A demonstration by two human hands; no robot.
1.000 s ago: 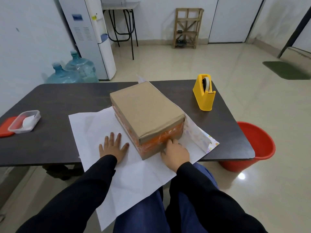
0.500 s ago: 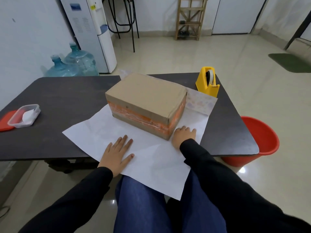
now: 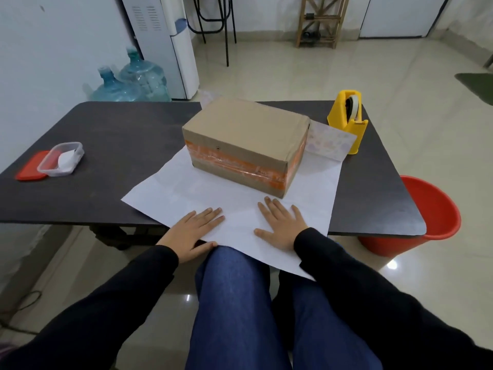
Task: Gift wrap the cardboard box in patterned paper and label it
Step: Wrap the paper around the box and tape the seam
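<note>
The box (image 3: 246,145) has been turned and now sits skewed on the paper (image 3: 186,193) near the counter's (image 3: 112,145) far edge. Both hands have let go: left hand (image 3: 190,235) and right hand (image 3: 281,227) lie flat, open, smoothing the near flap before folding.

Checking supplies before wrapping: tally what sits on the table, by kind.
Cardboard box: 1
Wrapping paper sheet: 1
Yellow tape dispenser: 1
Clear plastic container: 1
Red lid: 1
Total: 5
</note>
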